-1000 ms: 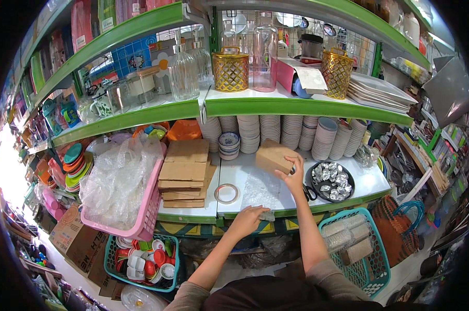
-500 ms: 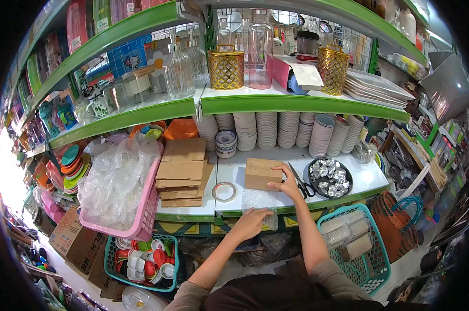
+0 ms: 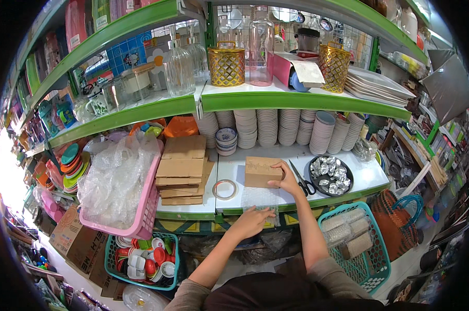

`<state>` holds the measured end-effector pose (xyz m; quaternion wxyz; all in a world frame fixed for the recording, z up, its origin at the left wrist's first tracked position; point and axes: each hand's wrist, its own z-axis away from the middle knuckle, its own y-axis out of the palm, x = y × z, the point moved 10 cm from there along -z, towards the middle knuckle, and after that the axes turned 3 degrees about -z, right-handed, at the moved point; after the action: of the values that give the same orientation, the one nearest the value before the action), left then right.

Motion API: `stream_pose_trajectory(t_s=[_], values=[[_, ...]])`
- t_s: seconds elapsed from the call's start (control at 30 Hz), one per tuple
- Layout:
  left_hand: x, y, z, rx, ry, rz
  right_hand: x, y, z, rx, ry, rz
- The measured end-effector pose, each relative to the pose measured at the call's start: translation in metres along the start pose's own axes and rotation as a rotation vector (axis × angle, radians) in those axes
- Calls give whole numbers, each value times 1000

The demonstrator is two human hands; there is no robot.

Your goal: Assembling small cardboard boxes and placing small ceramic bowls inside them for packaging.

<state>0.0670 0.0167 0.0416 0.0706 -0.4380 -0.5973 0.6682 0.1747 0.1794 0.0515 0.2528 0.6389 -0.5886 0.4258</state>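
Observation:
A small brown cardboard box rests on the white shelf top, at the far end of a strip of bubble wrap. My right hand grips the box by its right side, thumb at the front and fingers over the top edge. Nearer to me, my left hand lies over the wrap at the shelf's front edge, its fingers stretched out. Left of the wrap is a roll of clear tape. Black-handled scissors lie just right of my right hand.
Flattened brown cardboard pieces are stacked to the left, beside a pink basket heaped with bubble wrap. A black bowl of foil-wrapped pieces stands right. Stacked cups line the back beneath a green-edged shelf. A teal basket holds wrapped bundles.
My left fingers have shifted very slightly on the bubble wrap. The box and my right hand's grip look unchanged.

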Motion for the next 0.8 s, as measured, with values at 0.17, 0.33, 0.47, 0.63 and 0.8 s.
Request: stream_pose_trajectory(t_s=[0.17,0.33,0.47,0.63,0.8], values=[[-9,-10,-2,-4,-2,18,0,3,0,48,15,12],[-16,-26,-5,36,-86,-2,-5,1,5,59,36,-38],[-11,-45,12,-165,-53,-48,-6,5,4,73,63,-53],[11,-72,28,-299,-266,-187,-5,4,6,65,94,-61],[-2,-76,23,-367,-116,-149,-3,5,7,65,100,-92]])
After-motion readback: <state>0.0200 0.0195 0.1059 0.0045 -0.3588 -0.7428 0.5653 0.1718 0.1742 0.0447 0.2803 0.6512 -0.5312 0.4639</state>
